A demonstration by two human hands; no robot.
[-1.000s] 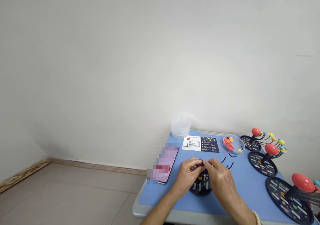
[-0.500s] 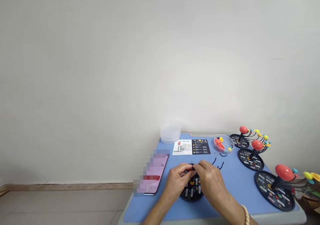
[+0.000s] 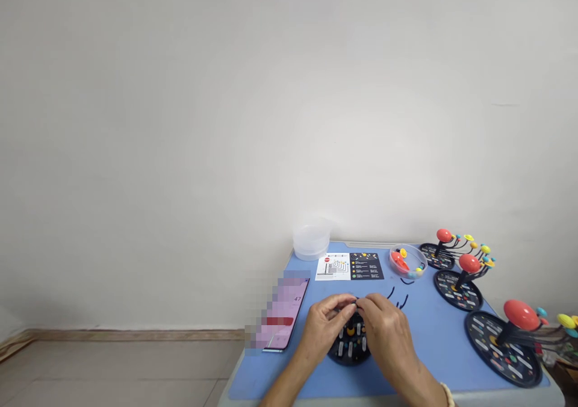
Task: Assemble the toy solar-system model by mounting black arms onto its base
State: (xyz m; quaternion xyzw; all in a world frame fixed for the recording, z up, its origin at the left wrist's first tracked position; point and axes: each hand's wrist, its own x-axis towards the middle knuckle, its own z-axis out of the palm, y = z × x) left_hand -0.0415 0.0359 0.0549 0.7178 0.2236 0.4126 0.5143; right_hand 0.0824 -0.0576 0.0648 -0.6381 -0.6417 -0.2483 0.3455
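My left hand (image 3: 323, 326) and my right hand (image 3: 389, 332) meet above a round black base (image 3: 350, 351) printed with planets and pale labels. Thumb and fingers of each are pinched together at its far side, around a small dark piece mostly covered by the fingertips. I cannot make out its kind. Just beyond my right hand, curved black rods (image 3: 403, 302) lie loose on the blue tabletop (image 3: 280, 377). Farther back, a clear shallow dish (image 3: 425, 268) holds red, yellow and blue parts.
On the right stand three solar system models (image 3: 521, 315) with red balls and curved arms. A printed instruction sheet (image 3: 333, 267) lies at the back, beside clear plastic tubs (image 3: 311, 243). A phone (image 3: 289, 310), partly blurred, lies left of my hands.
The view has swung slightly left, so the table appears a little farther right. My hands stay pinched together over the black base, with only small finger movement.
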